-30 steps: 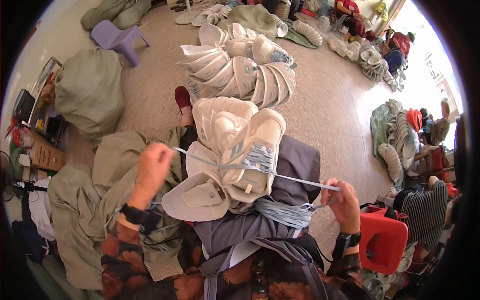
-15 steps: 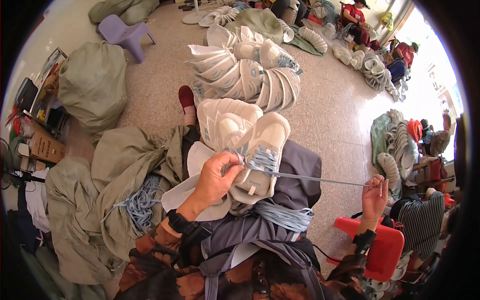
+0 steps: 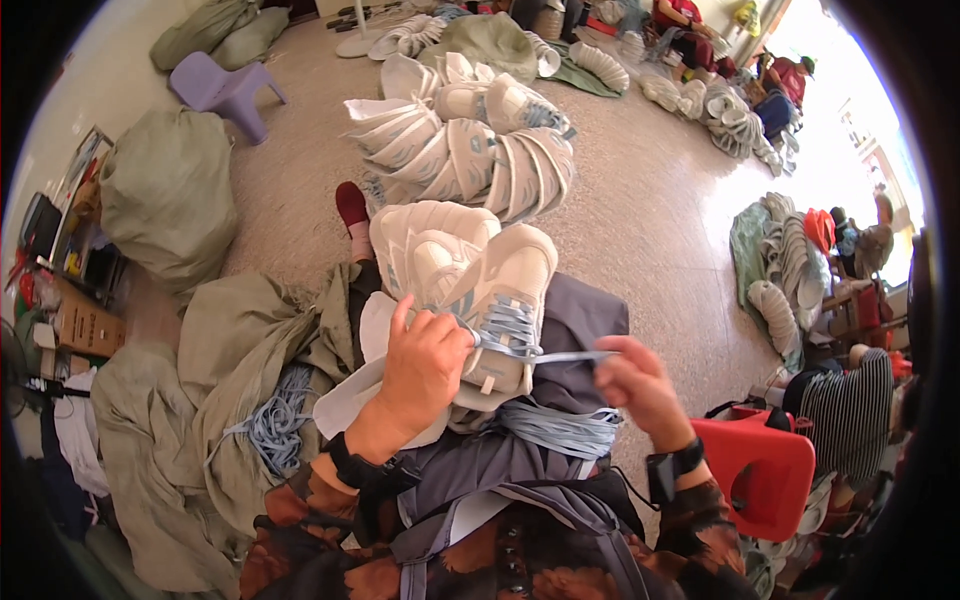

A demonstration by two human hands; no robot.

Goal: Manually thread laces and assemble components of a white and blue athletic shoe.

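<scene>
A cream shoe upper (image 3: 525,262) is seen from above, resting toe outward on a lap covered by a dark grey apron (image 3: 590,310), left of the apron's far right corner. Its front is threaded with a pale blue lace (image 3: 572,357), crossed in rows. By the left hand (image 3: 424,362), the lace is gripped at the upper's left side, the fingers curled in and one raised. The lace is drawn out past the upper's right side to the right hand (image 3: 640,390), which is blurred; it seems to be pinched there between thumb and fingers. A black band is worn on each wrist.

More cream uppers (image 3: 430,230) are nested just behind, on the left. A bundle of blue laces (image 3: 562,430) is laid on the apron below the upper, toward the waist. Farther out, a curved row of uppers (image 3: 465,165) is set on the speckled floor (image 3: 670,270). To the left, a tangle of laces (image 3: 275,430) is spread on olive cloth (image 3: 225,345); to the right, a red stool (image 3: 775,455) is placed near the right forearm.
</scene>
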